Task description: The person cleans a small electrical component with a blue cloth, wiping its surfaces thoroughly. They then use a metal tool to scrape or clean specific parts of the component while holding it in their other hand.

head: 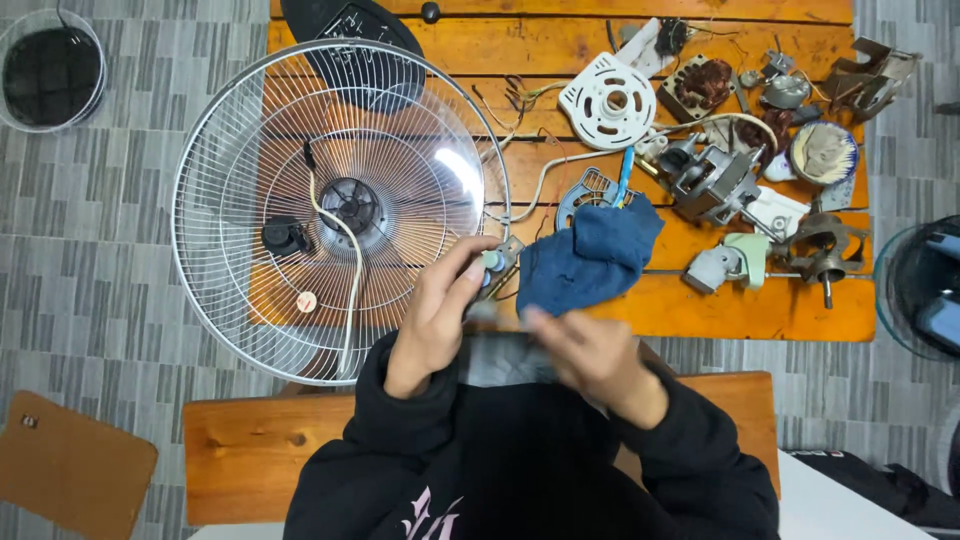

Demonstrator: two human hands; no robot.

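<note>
My left hand (437,315) grips a small metal fan part with wires (497,264) at the near edge of the orange wooden table (770,310). My right hand (590,350), blurred, holds the lower end of a dark blue cloth (590,255) that rests against that part. A round white wire fan guard (335,205) with a clear blade and a white cord lies just left of my left hand. Both my sleeves are black.
Fan motor parts crowd the table's right: a white round cover (608,100), a copper-wound stator (700,85), a grey motor housing (715,180), a shaft piece (822,255). A wooden bench (245,450) is below, a wire guard (50,70) top left, a brown board (70,465) bottom left.
</note>
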